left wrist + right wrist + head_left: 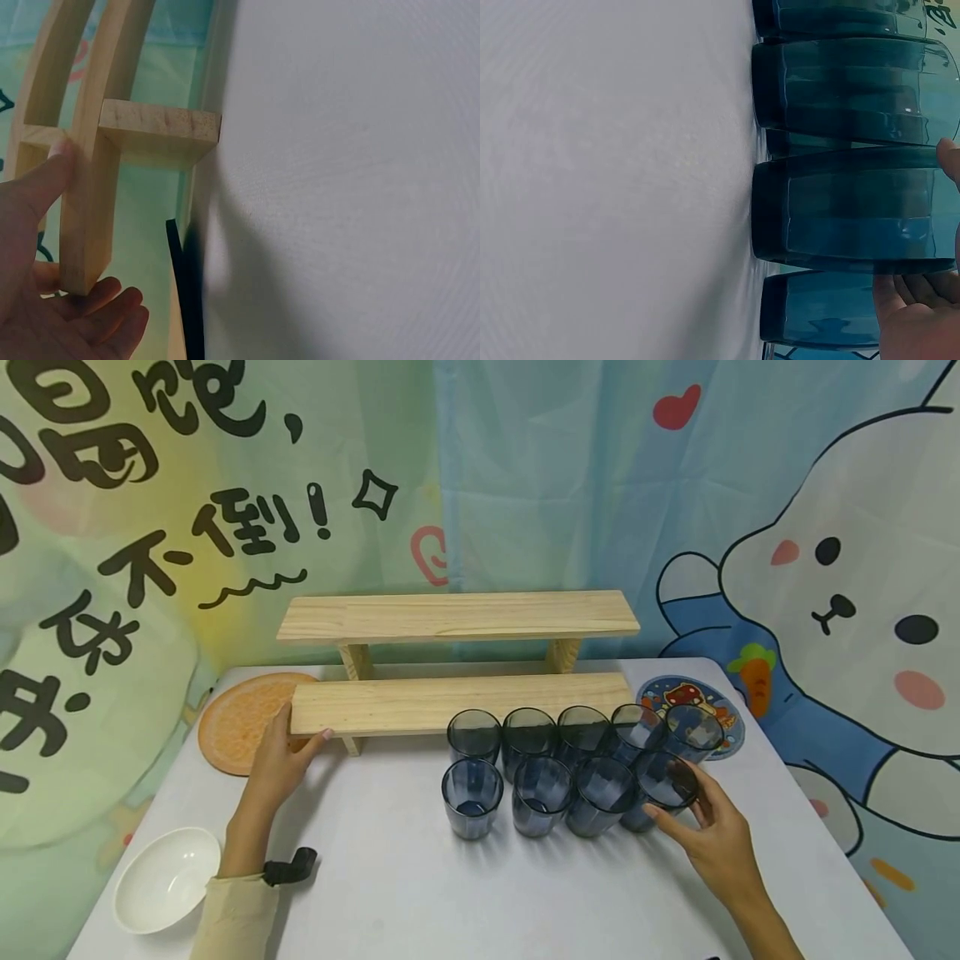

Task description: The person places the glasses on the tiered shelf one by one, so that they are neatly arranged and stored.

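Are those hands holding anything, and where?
The left hand grips the lower wooden shelf by its left end; the right hand holds a glass near its rim.

On the surface [375, 877], a wide lane is left free between the left hand [281, 764] and the glasses [542, 797]. Frontal access to the right half of the lower board [427, 703] is obstructed by two close-set rows of glasses; little room is left between neighbouring rims. The glasses can be reached from above, except at the front-right glass [663, 781], where the right side is occupied by the right hand [712, 831]. The board's left end is blocked by the left hand.
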A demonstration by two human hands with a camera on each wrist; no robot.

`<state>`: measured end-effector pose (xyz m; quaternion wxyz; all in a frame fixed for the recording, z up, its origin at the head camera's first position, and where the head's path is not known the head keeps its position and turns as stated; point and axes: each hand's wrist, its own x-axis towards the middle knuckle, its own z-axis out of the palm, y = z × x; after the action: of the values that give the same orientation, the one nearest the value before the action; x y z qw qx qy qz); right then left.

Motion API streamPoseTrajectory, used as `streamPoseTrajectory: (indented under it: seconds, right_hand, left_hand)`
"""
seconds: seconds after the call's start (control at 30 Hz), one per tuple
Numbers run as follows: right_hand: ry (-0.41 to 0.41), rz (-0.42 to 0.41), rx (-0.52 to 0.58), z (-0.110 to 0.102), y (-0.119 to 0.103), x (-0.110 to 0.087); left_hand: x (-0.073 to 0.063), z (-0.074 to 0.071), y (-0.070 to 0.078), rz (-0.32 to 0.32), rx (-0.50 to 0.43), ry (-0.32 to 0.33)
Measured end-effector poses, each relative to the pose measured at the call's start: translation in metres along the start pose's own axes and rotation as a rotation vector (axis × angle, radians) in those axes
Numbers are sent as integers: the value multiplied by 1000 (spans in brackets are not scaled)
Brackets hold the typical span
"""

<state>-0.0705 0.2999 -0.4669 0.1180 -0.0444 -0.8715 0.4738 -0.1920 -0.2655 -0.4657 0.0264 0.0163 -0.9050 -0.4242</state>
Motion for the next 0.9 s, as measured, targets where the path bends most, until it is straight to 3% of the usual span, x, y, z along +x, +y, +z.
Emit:
streamPoseTrajectory:
  seconds: [0.4,0.67,0.9]
  right_hand:
    - [22,47,-20,-4,-7,-6]
    - [16,42,-40,-22,-32,-7]
    - [23,-11,-56,-41,-57,2]
  left_hand:
    - [2,2,1,23,-17,1]
    - [1,0,1,21,-24,0]
    - [1,1,1,26,-24,2]
